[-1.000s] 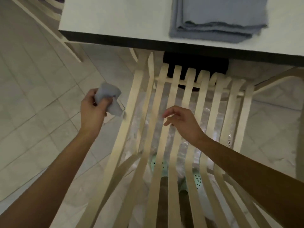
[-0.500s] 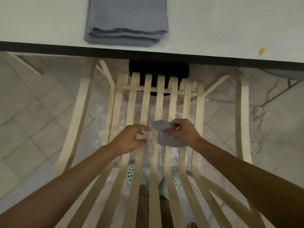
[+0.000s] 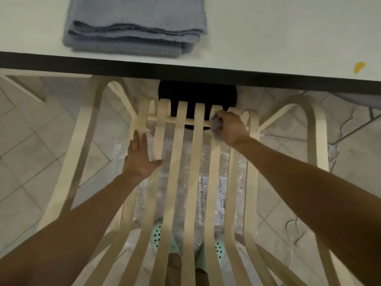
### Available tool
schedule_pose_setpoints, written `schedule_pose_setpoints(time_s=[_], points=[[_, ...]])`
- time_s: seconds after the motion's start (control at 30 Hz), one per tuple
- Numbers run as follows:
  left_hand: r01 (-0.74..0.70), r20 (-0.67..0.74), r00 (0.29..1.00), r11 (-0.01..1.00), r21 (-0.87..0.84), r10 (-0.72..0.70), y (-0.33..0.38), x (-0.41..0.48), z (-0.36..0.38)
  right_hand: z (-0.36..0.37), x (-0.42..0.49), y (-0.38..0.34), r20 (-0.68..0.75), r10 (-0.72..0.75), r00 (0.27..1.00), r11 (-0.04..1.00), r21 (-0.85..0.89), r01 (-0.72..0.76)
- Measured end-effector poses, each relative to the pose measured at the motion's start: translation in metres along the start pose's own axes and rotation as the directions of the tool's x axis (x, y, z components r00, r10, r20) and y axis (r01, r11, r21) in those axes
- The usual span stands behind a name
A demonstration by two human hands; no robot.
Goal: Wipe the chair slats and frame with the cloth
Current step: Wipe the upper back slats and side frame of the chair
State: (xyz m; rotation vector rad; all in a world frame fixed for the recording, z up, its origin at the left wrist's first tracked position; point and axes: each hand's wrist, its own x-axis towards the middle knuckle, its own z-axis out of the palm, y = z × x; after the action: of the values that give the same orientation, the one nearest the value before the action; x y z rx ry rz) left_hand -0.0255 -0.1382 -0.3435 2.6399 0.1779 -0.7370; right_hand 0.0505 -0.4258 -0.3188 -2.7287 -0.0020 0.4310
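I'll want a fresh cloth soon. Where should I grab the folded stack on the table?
Probably pinch the folded stack at its near edge, coming from the chair side: the layered folds face you just back from the table edge, so fingers can slip under there.

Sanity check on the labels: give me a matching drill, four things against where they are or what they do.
Things:
1. left hand
2. right hand
3. folded cloths
4. yellow scrap

Places or states:
A. stacked on the table, upper left
B. flat and open on the leftmost slat
C. on the table near its right edge
D. closed on the small cloth at the slats' far ends

Pairs: 1-B, 2-D, 3-A, 4-C
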Motion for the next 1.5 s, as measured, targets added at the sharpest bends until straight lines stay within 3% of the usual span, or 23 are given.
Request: schedule_pose_setpoints(time_s=[0.17, 0.23, 0.33, 0.4, 0.5, 0.6, 0.7, 0.83, 0.93, 1.07, 1.13, 1.2, 1.3, 1.43, 1.5], points=[[-0.046, -0.001, 0.999, 0.995, 0.088, 0.046, -0.009, -0.008, 0.008, 0.047, -0.055, -0.005, 0.009, -0.157, 0.988, 0.986, 0.054, 0.156], [-0.043, -0.007, 0.999, 0.995, 0.09, 0.044, -0.007, -0.01, 0.01, 0.055, -0.083, -0.007, 0.042, -0.224, 0.974, 0.974, -0.002, 0.225], [-0.034, 0.0, 0.999, 0.995, 0.099, 0.034, -0.004, -0.009, 0.015, 0.047, -0.108, -0.011, 0.132, -0.345, 0.929, 0.936, 0.124, 0.33], [-0.024, -0.001, 1.0, 0.994, 0.109, 0.025, -0.004, -0.008, 0.018, 0.031, -0.094, -0.01, 0.135, -0.334, 0.933, 0.941, -0.007, 0.338], [-0.036, -0.038, 0.998, 0.99, 0.134, 0.042, -0.004, -0.008, 0.023, -0.005, -0.034, -0.017, -0.028, -0.169, 0.985, 0.985, 0.037, 0.17], [-0.027, -0.074, 0.997, 0.991, 0.128, 0.037, -0.002, -0.009, 0.028, -0.02, 0.031, -0.027, -0.088, -0.163, 0.983, 0.986, -0.031, 0.161], [-0.028, -0.076, 0.996, 0.993, 0.116, 0.037, -0.001, -0.007, 0.03, 0.002, 0.061, -0.035, -0.01, -0.139, 0.99, 0.985, -0.101, 0.137], [-0.041, -0.073, 0.996, 0.99, 0.137, 0.052, -0.006, -0.008, 0.03, 0.047, 0.015, -0.053, -0.006, -0.196, 0.981, 0.976, -0.098, 0.195], [-0.027, -0.042, 0.999, 0.989, 0.147, 0.034, -0.001, -0.008, 0.028, 0.074, -0.043, -0.052, 0.09, -0.313, 0.946, 0.95, 0.016, 0.313], [-0.02, -0.037, 0.999, 0.988, 0.153, 0.026, -0.004, -0.01, 0.024, 0.095, -0.092, -0.046, 0.207, -0.38, 0.902, 0.918, 0.206, 0.34], [-0.031, -0.049, 0.998, 0.989, 0.145, 0.039, -0.005, -0.01, 0.024, 0.094, -0.117, -0.046, 0.258, -0.438, 0.861, 0.899, 0.149, 0.413], [-0.043, -0.049, 0.998, 0.99, 0.134, 0.05, -0.005, -0.01, 0.024, 0.081, -0.111, -0.048, 0.24, -0.311, 0.92, 0.941, 0.217, 0.261], [-0.06, -0.073, 0.995, 0.99, 0.127, 0.069, -0.007, -0.011, 0.026, 0.047, -0.052, -0.059, 0.051, -0.133, 0.99, 0.964, 0.238, 0.117], [-0.078, -0.093, 0.992, 0.993, 0.092, 0.086, -0.007, -0.01, 0.028, 0.015, 0.049, -0.084, -0.159, -0.023, 0.987, 0.967, 0.248, 0.062], [-0.076, -0.103, 0.991, 0.993, 0.091, 0.086, -0.007, -0.008, 0.029, 0.016, 0.077, -0.09, -0.139, -0.041, 0.989, 0.976, 0.204, 0.07]])
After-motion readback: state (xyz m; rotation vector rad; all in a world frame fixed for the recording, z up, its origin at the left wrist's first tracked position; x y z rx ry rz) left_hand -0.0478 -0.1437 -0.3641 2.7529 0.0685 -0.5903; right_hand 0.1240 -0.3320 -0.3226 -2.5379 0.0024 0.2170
